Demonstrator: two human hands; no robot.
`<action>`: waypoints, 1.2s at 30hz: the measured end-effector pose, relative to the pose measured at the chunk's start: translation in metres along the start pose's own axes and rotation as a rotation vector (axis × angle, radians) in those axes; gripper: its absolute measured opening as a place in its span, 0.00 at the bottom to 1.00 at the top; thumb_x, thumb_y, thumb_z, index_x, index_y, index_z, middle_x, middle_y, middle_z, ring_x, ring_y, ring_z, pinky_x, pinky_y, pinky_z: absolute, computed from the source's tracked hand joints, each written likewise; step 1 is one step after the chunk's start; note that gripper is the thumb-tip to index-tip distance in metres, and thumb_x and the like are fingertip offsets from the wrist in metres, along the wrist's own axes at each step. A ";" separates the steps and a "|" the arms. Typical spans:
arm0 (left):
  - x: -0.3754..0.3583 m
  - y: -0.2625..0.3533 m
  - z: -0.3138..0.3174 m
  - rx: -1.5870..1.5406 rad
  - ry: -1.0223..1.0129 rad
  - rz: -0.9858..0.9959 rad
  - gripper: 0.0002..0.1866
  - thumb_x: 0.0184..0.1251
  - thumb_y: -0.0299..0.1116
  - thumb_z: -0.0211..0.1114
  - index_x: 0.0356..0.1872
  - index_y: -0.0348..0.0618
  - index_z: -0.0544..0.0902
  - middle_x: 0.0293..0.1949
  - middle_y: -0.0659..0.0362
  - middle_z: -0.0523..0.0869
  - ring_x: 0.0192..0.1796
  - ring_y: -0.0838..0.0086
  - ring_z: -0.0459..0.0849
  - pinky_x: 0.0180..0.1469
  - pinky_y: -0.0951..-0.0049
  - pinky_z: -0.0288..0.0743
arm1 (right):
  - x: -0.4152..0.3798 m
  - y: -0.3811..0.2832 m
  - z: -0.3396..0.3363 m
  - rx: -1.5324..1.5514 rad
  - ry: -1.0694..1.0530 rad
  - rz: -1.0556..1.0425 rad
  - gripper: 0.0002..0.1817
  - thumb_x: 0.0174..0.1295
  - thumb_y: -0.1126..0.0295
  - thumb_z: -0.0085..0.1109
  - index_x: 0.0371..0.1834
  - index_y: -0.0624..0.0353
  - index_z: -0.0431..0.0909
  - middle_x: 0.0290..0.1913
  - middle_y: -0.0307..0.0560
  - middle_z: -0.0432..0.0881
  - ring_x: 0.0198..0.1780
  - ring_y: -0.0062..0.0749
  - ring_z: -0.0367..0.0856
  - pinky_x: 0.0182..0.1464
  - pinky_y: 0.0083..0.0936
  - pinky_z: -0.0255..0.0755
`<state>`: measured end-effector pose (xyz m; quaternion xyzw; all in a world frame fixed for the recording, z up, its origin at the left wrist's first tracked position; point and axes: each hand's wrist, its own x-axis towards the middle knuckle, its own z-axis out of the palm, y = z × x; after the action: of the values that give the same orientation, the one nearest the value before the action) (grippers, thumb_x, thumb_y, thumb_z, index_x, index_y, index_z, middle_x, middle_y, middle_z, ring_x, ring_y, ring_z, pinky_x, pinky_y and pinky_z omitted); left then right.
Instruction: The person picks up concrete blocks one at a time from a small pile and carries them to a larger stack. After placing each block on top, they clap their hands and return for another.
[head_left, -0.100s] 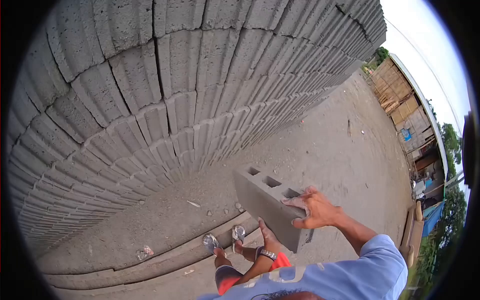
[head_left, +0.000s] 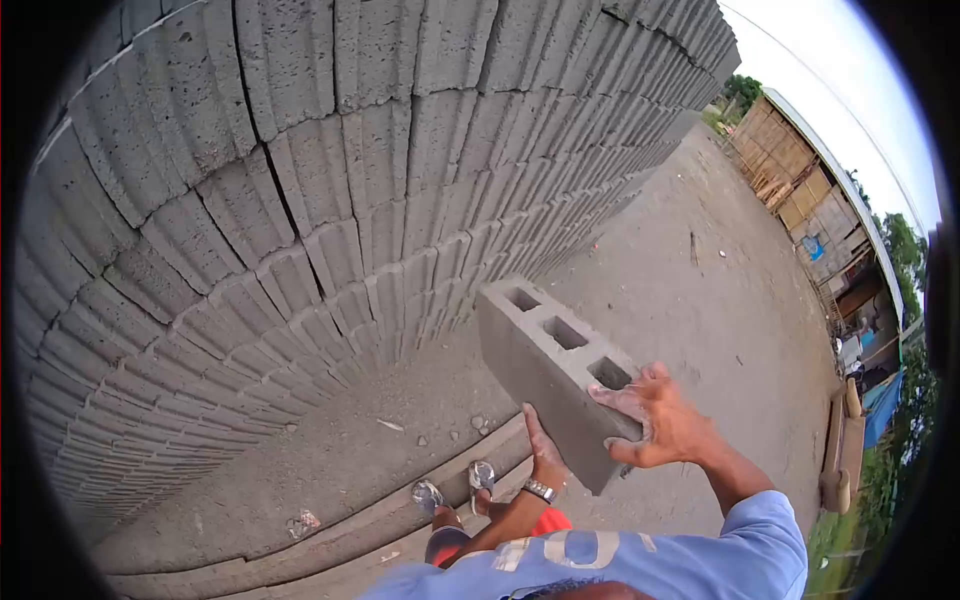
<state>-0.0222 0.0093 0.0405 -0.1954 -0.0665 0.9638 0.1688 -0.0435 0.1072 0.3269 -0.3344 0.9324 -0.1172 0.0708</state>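
Observation:
A grey concrete hollow block (head_left: 540,365), with three openings showing along its top face, is held tilted in front of my body. My right hand (head_left: 655,415) grips its near right end, fingers by the last opening and thumb on the side face. My left hand (head_left: 545,445), with a metal watch at the wrist, presses on the lower side of the block; part of its fingers is hidden behind or under it. Beyond the block rises a tall stack of similar blocks (head_left: 380,150), set in tight rows. The held block's far end appears close to the stack, but contact cannot be told.
Bare ground (head_left: 690,330) with small stones runs along the stack. A low concrete ledge (head_left: 350,530) crosses near my feet (head_left: 482,475). At the right stands a shed (head_left: 800,180) with woven walls, and a blue tarp (head_left: 880,405) hangs near it.
The hollow block has come up a little and nearer the camera, its openings showing more. Both hands have moved with it, and the view has shifted slightly.

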 end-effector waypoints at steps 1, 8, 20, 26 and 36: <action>0.003 -0.030 0.055 0.092 -0.044 0.004 0.41 0.68 0.72 0.46 0.65 0.46 0.72 0.58 0.57 0.79 0.59 0.64 0.78 0.62 0.61 0.72 | -0.019 -0.001 -0.022 -0.033 0.126 -0.043 0.39 0.37 0.58 0.70 0.60 0.58 0.79 0.27 0.46 0.77 0.31 0.41 0.72 0.47 0.38 0.59; 0.032 -0.053 0.266 0.736 -0.419 0.287 0.40 0.68 0.72 0.45 0.61 0.43 0.73 0.51 0.56 0.81 0.51 0.69 0.82 0.54 0.66 0.79 | -0.082 0.020 -0.119 -0.256 0.801 -0.189 0.36 0.26 0.67 0.60 0.50 0.62 0.81 0.25 0.43 0.75 0.26 0.37 0.67 0.41 0.37 0.55; 0.116 0.047 0.576 1.166 -0.596 0.588 0.57 0.61 0.81 0.38 0.78 0.43 0.45 0.76 0.43 0.55 0.77 0.52 0.55 0.74 0.44 0.51 | 0.134 0.092 -0.365 -0.078 1.149 -0.386 0.24 0.52 0.63 0.59 0.52 0.61 0.84 0.39 0.51 0.84 0.44 0.37 0.83 0.50 0.33 0.77; 0.125 0.108 0.560 1.707 -0.282 1.354 0.50 0.67 0.65 0.54 0.64 0.15 0.64 0.52 0.25 0.78 0.55 0.36 0.81 0.61 0.50 0.74 | 0.277 0.079 -0.504 -0.703 0.895 -0.429 0.13 0.53 0.64 0.53 0.32 0.61 0.82 0.35 0.45 0.83 0.41 0.33 0.77 0.49 0.30 0.69; 0.105 0.018 0.619 1.598 -0.209 2.259 0.50 0.68 0.58 0.58 0.72 0.21 0.51 0.67 0.21 0.59 0.73 0.35 0.58 0.71 0.40 0.55 | 0.308 0.097 -0.465 -0.553 1.061 -0.478 0.10 0.54 0.64 0.53 0.29 0.59 0.80 0.34 0.48 0.83 0.41 0.38 0.79 0.47 0.34 0.70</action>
<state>-0.3653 -0.0093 0.5661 0.0782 0.6773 0.3631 -0.6350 -0.4359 0.0627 0.7324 -0.4355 0.7362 -0.0346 -0.5168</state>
